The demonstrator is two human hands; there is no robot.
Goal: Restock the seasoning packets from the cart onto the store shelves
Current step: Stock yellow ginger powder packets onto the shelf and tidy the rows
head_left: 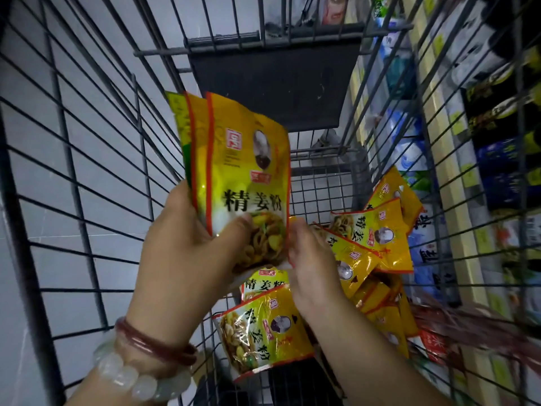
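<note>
Three glossy yellow packets (246,177) fanned in left hand (187,250).

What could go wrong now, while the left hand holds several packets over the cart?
1. The left hand pinches a fanned stack of packets only at the bottom edge; the rear ones may slip out.
2. The right hand, at the stack's lower corner, might knock it loose.
3. The loose packets lie jumbled in the cart, so one may be missed.
</note>
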